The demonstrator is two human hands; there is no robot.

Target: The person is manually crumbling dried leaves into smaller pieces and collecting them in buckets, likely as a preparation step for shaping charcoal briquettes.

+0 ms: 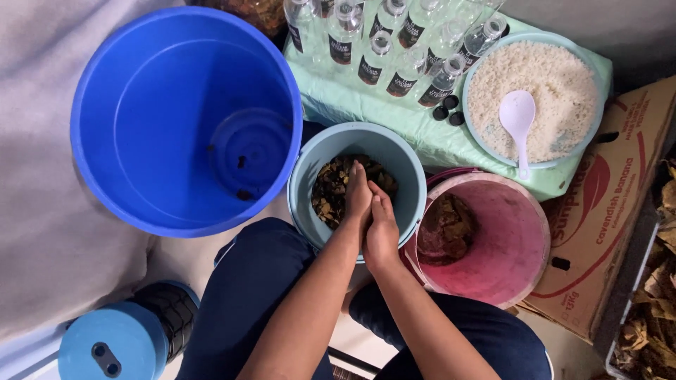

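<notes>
A light blue bowl holds dark brown leafy pieces. Both of my hands reach into it side by side. My left hand lies fingers-down on the pieces. Pressed against it, my right hand also points into the bowl. The fingertips are buried in the material, so whether they grip any of it stays hidden. My knees in dark trousers flank the bowl.
A large empty blue bucket stands left. A pink bucket with a brown lump sits right. Behind are clear bottles, a basin of white grains with a white spoon, a cardboard box, dry leaves and a blue-lidded jar.
</notes>
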